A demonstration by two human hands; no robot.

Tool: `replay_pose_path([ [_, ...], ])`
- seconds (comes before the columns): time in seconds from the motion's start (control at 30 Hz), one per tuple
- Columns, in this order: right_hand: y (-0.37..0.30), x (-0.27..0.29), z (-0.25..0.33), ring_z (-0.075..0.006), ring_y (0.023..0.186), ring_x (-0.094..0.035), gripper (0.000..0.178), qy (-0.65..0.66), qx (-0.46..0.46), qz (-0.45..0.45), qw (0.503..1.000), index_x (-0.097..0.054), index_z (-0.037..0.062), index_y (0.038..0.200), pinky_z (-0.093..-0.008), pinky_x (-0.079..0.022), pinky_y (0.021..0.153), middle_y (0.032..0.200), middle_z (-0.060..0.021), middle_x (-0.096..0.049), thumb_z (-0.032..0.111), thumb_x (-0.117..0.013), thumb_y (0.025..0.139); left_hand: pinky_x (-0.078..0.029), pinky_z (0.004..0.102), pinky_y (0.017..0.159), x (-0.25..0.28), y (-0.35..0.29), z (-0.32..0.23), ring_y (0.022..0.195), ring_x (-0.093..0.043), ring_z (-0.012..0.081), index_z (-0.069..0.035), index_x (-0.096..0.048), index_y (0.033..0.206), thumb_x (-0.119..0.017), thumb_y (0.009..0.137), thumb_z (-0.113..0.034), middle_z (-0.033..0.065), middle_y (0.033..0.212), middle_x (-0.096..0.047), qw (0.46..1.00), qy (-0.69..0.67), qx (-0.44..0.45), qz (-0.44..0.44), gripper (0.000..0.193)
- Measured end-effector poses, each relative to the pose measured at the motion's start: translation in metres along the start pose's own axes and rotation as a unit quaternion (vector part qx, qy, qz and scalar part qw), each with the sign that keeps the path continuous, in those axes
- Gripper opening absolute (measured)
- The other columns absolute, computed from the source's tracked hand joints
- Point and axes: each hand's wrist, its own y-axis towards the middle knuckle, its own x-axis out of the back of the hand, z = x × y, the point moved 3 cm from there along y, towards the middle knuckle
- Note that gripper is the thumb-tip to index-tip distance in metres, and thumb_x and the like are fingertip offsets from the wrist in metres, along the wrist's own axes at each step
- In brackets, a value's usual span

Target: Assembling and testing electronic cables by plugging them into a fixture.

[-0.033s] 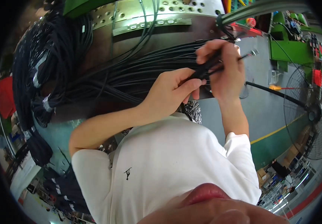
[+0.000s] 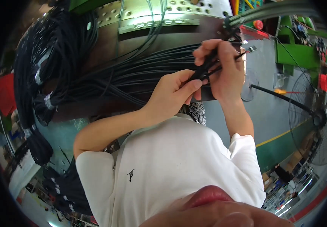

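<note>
My left hand is closed on several black cables, its thumb lying across them. My right hand curls round the same cables a little farther up, with its fingertips bent over from the far side. A thin cable end with a small light-coloured connector sticks out to the right past my right hand. My right palm and fingers hide part of the cables. Just beyond my hands, a thick bundle of black cables lies along the dark brown bench.
Large coils of black cable, tied with clear wrap, hang at the left. A metal strip and a perforated metal plate are at the bench's back. A metal bar juts in from the upper right, and a floor fan stands at the right.
My right hand has shifted slightly left along the cables, and the connector end has swung a little left. My left hand keeps its hold. The whole view has shifted slightly.
</note>
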Motion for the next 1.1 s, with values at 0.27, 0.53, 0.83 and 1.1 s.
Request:
replay_pose_path([
  [0.27,0.031,-0.029,-0.019,-0.0205,0.092,-0.067,0.057,-0.232,0.125,0.256,0.930,-0.058,-0.0001,0.129,-0.0324,-0.050,0.083,0.112,-0.0110,-0.071,0.041,-0.026,0.107,-0.031,0.0200,0.046,0.031,-0.035,0.014,0.051,-0.041,0.0035,-0.004,-0.061,0.105,-0.050,0.103,-0.037,-0.0016,0.064,-0.051,0.984,-0.145,-0.049,-0.089,0.035],
  [0.53,0.094,-0.006,-0.044,-0.0315,0.102,-0.056,0.025,-0.638,0.323,0.211,0.667,-0.062,0.0062,0.103,-0.0409,-0.048,0.086,0.107,-0.0101,-0.060,0.013,-0.072,0.081,-0.031,0.0208,0.045,0.034,-0.034,0.020,0.049,-0.039,0.0060,-0.003,-0.060,0.105,-0.049,0.104,-0.032,0.0007,0.061,-0.049,0.979,-0.181,-0.009,-0.094,0.032],
  [0.83,0.038,-0.027,-0.001,-0.0265,0.086,-0.061,0.028,-0.644,0.433,0.146,0.613,-0.062,0.0087,0.099,-0.0362,-0.049,0.074,0.094,-0.0081,-0.063,0.004,-0.073,0.073,-0.038,0.0219,0.047,0.030,-0.032,0.025,0.050,-0.045,0.0078,-0.002,-0.060,0.100,-0.049,0.103,-0.026,0.0018,0.063,-0.053,0.985,-0.149,0.065,-0.058,0.027],
  [1.1,0.043,-0.041,-0.041,-0.0281,0.080,-0.066,0.015,-0.493,0.295,0.173,0.800,-0.061,0.0050,0.091,-0.0355,-0.053,0.069,0.092,-0.0063,-0.066,-0.003,-0.067,0.079,-0.052,0.0248,0.060,0.057,-0.045,-0.010,0.067,-0.062,0.0136,0.003,-0.062,0.105,-0.045,0.105,-0.026,0.0099,0.079,-0.065,0.980,-0.187,-0.059,-0.030,0.034],
])
